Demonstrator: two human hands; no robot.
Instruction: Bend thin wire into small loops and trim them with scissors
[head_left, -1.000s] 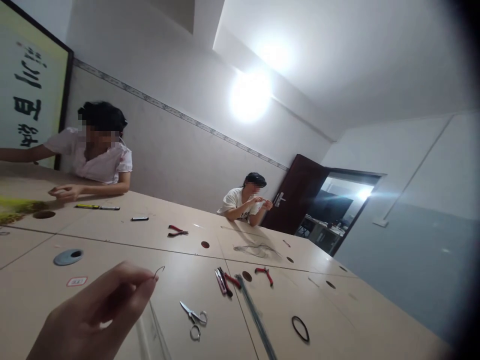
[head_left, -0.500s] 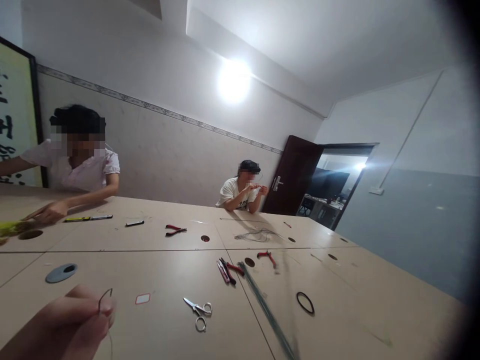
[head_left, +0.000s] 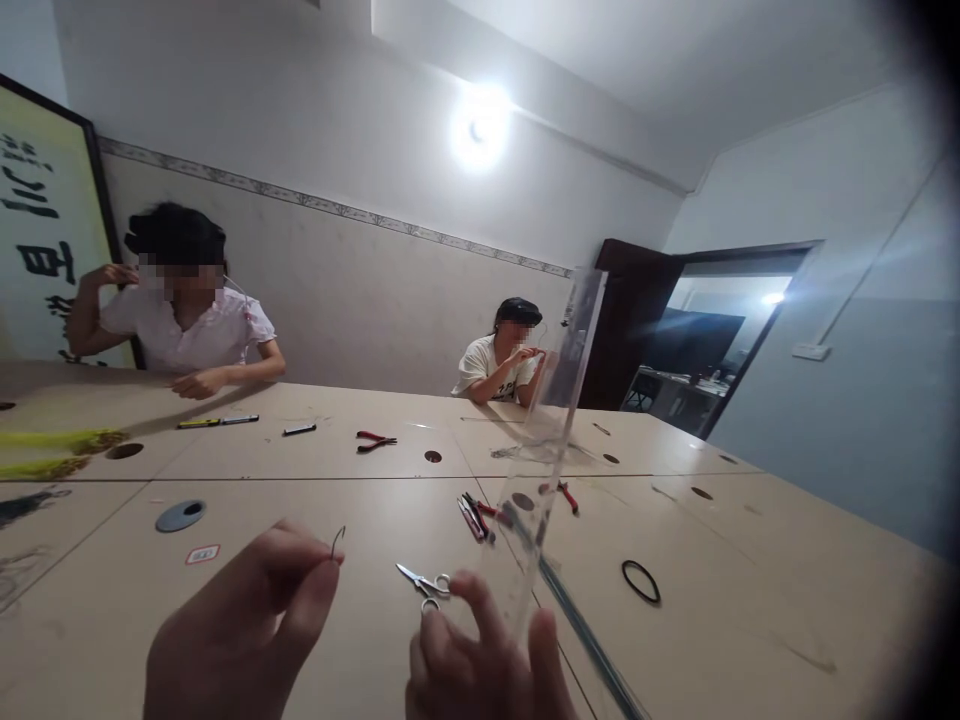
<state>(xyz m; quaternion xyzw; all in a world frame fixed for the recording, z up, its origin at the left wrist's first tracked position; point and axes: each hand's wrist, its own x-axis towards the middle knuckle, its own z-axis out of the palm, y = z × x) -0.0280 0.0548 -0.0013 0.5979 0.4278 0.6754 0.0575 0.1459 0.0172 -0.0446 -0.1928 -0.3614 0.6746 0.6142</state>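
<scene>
Between the thumb and forefinger of my left hand (head_left: 244, 615) is a thin wire (head_left: 335, 545) with a bent, hook-like tip. The rest of the wire is hidden behind the fingers. My right hand (head_left: 476, 655) holds a long clear plastic ruler (head_left: 564, 400) upright and tilted to the right, its lower end between thumb and fingers. Small silver scissors (head_left: 416, 577) lie on the table just beyond my right fingertips, partly covered by them. A bundle of thin greenish wires (head_left: 589, 630) runs along the table to the right of that hand.
Red-handled pliers (head_left: 373, 441), thread snips (head_left: 471, 520), a black ring (head_left: 640, 582), a small red-edged label (head_left: 202, 555) and a yellow cutter knife (head_left: 199, 424) lie on the table (head_left: 360, 680). Yellow strands (head_left: 52, 452) lie at left. Two people sit across.
My left hand has moved right with the wire. My right hand has come into view holding the ruler. The person at left has drawn back from the yellow strands and raised one hand.
</scene>
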